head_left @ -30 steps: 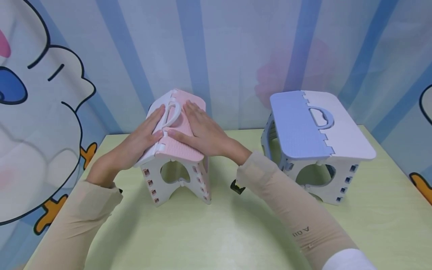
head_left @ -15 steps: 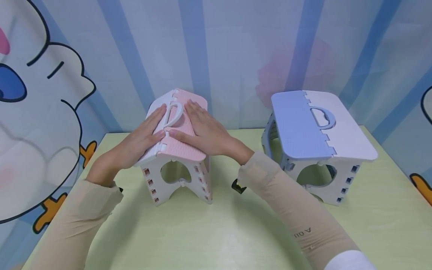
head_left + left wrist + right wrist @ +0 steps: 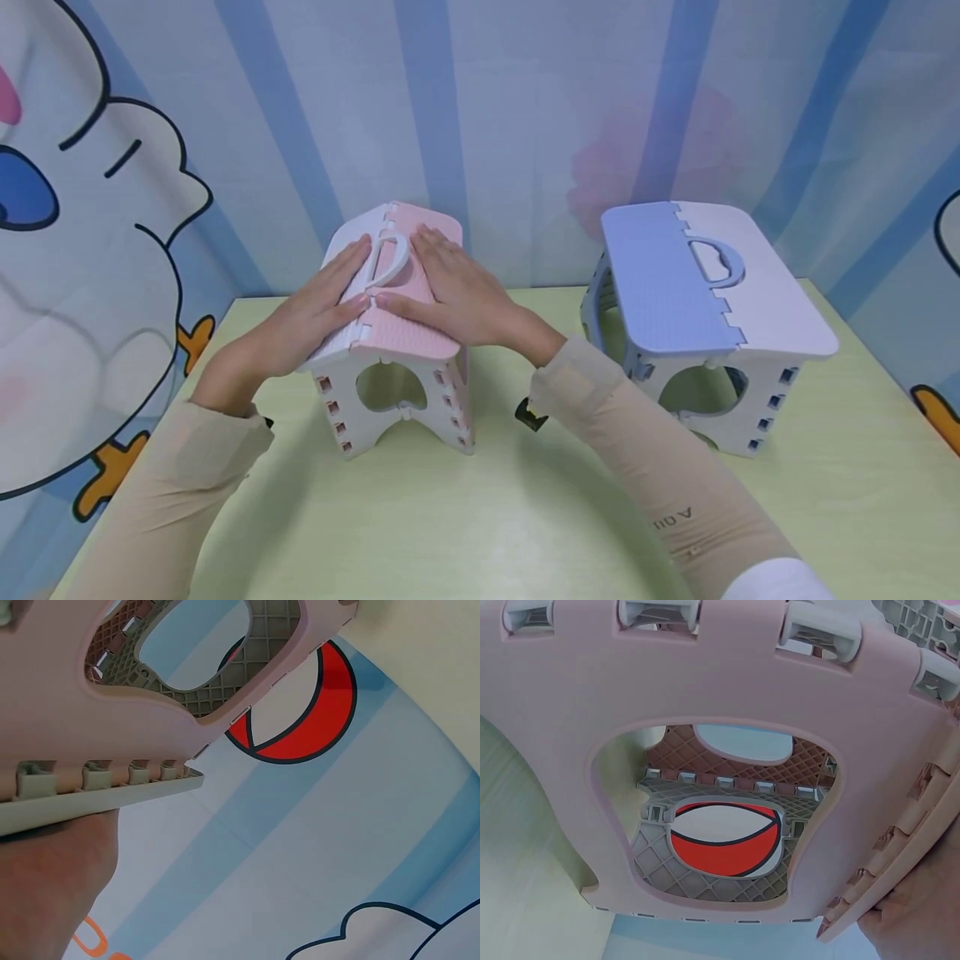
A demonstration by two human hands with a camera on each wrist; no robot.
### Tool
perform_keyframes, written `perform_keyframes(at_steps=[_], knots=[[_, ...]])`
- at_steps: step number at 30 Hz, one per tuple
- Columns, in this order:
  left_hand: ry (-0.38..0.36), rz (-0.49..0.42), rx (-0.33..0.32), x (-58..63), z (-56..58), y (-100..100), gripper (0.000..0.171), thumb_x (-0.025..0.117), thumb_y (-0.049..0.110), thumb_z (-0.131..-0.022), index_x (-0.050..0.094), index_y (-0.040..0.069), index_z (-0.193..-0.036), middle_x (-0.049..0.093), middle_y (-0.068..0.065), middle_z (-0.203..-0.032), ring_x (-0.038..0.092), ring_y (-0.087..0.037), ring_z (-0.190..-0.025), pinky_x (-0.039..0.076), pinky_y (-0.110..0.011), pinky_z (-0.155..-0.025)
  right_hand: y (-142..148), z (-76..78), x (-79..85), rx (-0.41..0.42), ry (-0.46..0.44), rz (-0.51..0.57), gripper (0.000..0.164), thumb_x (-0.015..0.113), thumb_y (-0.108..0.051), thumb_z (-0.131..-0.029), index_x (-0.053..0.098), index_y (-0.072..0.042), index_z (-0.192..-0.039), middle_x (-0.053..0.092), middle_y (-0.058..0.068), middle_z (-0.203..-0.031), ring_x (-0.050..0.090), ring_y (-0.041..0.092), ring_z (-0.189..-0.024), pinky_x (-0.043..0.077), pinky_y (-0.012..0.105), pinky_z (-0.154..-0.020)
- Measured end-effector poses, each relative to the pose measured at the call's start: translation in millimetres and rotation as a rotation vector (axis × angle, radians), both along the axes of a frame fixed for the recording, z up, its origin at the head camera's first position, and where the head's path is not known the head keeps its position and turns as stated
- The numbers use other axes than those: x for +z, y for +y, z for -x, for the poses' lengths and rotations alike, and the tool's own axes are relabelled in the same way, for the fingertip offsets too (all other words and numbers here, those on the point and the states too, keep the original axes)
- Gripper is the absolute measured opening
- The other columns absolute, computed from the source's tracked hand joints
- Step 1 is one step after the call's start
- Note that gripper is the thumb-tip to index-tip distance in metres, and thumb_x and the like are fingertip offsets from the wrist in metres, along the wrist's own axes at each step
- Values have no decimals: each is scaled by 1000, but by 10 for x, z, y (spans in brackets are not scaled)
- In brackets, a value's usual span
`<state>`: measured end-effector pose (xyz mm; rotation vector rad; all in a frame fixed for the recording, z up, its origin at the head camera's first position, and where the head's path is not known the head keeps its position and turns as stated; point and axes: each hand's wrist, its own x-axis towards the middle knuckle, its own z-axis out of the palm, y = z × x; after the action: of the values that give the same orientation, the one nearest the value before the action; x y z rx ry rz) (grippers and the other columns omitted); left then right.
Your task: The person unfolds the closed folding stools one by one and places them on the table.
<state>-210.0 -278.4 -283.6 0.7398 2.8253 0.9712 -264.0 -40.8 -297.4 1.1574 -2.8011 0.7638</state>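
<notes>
A pink and white folding step stool [image 3: 412, 325] stands on the table, its two-part top peaked along the middle hinge like a low roof. Flat on the white half lies my left hand [image 3: 300, 321]; my right hand [image 3: 465, 300] rests on the pink half, fingers straight. Both thumbs meet near the hinge, just below the white carrying handle [image 3: 393, 258]. In the left wrist view, the stool's pink leg panel [image 3: 135, 724] shows from the side, my left hand [image 3: 64, 877] against the top's edge. The right wrist view looks through the oval opening of another leg panel [image 3: 727, 686].
To the right stands a second folding stool [image 3: 675, 283], blue and white, with its top flat and legs spread. The pale green table [image 3: 480, 517] carries both stools. Behind them hangs a striped blue curtain [image 3: 502, 150] with cartoon figures.
The stool's peaked top has sunk very slightly and its legs stand a touch wider. Both hands have stayed on the top with it. The blue stool has not moved.
</notes>
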Motion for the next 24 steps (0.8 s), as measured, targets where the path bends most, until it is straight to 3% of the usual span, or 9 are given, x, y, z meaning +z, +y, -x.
perform_keyframes(at_steps=[24], knots=[[68,146,15,37,-14,40,70,40,43,-104,7,21,-162,1,2,-167,-1,-23,-152,9,-67,-115,23,-3,37,-6,5,-79,99,41,-69,-95,4,-3,-159,2,9,-166,-3,16,-151,0,31,-121]])
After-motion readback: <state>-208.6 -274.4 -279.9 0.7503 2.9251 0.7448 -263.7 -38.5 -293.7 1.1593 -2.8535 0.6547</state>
